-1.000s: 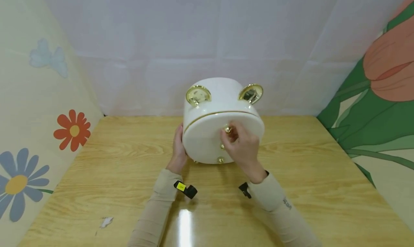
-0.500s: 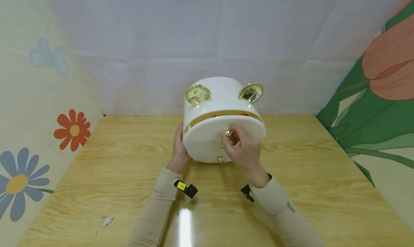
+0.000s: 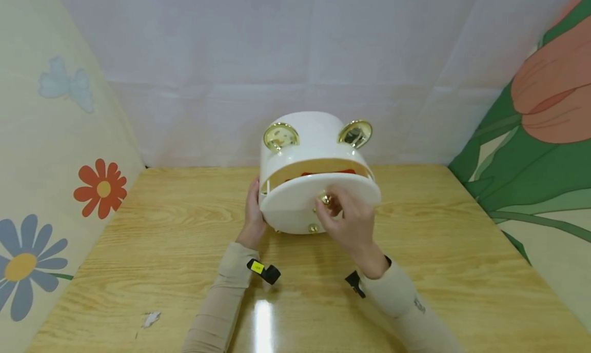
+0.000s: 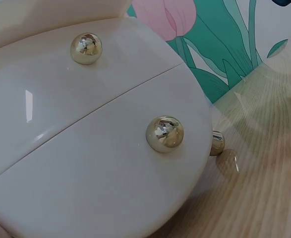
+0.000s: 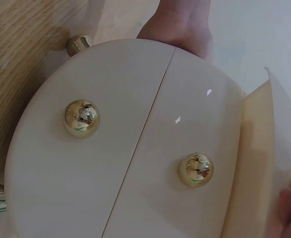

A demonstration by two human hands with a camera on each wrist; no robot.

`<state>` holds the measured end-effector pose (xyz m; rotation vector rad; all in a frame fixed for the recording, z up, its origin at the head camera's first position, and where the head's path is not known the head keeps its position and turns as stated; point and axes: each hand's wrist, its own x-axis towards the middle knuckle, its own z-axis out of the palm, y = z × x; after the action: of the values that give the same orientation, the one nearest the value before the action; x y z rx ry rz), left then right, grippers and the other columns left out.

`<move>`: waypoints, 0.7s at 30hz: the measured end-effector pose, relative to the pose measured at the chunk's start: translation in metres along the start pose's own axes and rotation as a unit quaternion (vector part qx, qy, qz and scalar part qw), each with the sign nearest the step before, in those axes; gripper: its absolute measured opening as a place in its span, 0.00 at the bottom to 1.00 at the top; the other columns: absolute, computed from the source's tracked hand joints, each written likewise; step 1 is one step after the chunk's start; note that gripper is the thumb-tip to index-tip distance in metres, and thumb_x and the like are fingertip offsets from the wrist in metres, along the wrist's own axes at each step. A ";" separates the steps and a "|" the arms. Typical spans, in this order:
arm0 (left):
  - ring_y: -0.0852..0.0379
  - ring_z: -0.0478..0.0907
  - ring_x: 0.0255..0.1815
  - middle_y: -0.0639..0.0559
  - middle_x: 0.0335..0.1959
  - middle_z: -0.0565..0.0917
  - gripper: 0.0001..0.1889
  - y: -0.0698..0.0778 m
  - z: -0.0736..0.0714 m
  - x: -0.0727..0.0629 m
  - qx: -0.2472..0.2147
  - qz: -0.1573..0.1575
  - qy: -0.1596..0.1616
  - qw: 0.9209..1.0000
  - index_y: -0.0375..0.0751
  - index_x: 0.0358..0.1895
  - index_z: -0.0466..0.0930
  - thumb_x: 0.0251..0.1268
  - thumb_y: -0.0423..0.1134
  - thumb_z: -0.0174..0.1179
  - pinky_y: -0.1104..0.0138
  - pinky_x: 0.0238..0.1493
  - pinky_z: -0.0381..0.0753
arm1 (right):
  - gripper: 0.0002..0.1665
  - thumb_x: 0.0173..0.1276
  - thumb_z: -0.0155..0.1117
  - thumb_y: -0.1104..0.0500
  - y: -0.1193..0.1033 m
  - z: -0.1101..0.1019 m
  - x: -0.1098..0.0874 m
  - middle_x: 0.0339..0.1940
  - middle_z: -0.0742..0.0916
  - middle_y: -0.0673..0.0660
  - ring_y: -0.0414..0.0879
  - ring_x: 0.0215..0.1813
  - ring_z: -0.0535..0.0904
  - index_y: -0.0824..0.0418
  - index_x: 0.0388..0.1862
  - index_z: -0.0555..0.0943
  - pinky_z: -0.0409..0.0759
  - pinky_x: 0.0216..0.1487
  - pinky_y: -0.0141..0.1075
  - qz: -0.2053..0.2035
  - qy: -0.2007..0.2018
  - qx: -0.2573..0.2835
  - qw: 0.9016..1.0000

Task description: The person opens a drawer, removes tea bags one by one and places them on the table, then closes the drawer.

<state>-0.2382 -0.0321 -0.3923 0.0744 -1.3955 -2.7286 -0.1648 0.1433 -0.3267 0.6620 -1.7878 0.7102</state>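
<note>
A white rounded drawer box (image 3: 314, 130) with two gold, ear-shaped ornaments stands on the table. Its top drawer (image 3: 295, 199) is pulled partly out, and red items (image 3: 339, 172) show inside; their kind is hidden. My right hand (image 3: 351, 217) pinches the top drawer's gold knob (image 3: 326, 199) between thumb and fingers. Against the box's left side rests my left hand (image 3: 254, 209), its fingers lying along the wall, partly hidden. In the right wrist view, the middle drawer's knob (image 5: 196, 169) and the bottom drawer's knob (image 5: 81, 118) sit on closed fronts.
The wooden table (image 3: 184, 230) reaches a pale cloth backdrop (image 3: 295, 60) behind the box. Flower-painted panels (image 3: 27, 137) border the sides. A small white worn patch (image 3: 151, 319) marks the table at front left. Gold feet (image 4: 217, 144) hold up the box.
The top drawer has come from closed to partly out, drawn toward me by my right hand on its knob. Red items have come into sight. My left hand has stayed at the box's side.
</note>
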 end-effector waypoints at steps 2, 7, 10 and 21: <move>0.58 0.65 0.54 0.48 0.58 0.66 0.23 0.000 0.000 0.000 -0.001 0.001 -0.006 1.000 0.40 0.65 0.57 0.72 0.46 0.33 0.68 0.56 0.65 | 0.18 0.63 0.56 0.51 -0.001 -0.001 -0.001 0.14 0.79 0.55 0.45 0.14 0.73 0.67 0.27 0.75 0.70 0.14 0.37 -0.003 0.005 -0.003 1.000; 0.60 0.68 0.49 0.53 0.51 0.70 0.21 0.001 0.000 -0.002 -0.018 0.007 -0.019 1.000 0.39 0.62 0.60 0.73 0.46 0.33 0.69 0.51 0.69 | 0.19 0.64 0.54 0.50 -0.007 -0.006 -0.003 0.13 0.78 0.54 0.44 0.13 0.72 0.66 0.26 0.76 0.68 0.13 0.36 -0.008 0.005 -0.017 1.000; 0.62 0.69 0.47 0.55 0.48 0.71 0.19 0.002 0.000 -0.003 -0.038 0.010 -0.030 0.999 0.40 0.59 0.62 0.73 0.45 0.33 0.70 0.50 0.70 | 0.19 0.65 0.54 0.50 -0.010 -0.010 -0.002 0.13 0.78 0.54 0.44 0.13 0.72 0.66 0.27 0.76 0.67 0.12 0.36 -0.012 0.004 -0.021 1.000; 0.62 0.72 0.43 0.56 0.41 0.74 0.14 0.005 0.002 -0.006 -0.057 0.033 -0.060 0.996 0.45 0.50 0.66 0.73 0.43 0.32 0.69 0.47 0.72 | 0.16 0.62 0.58 0.53 -0.017 -0.021 -0.001 0.14 0.79 0.53 0.41 0.14 0.73 0.66 0.26 0.77 0.70 0.14 0.31 -0.056 0.019 -0.021 0.998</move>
<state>-0.2320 -0.0330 -0.3871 -0.1423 -1.2414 -2.7920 -0.1392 0.1473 -0.3192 0.7101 -1.7124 0.6056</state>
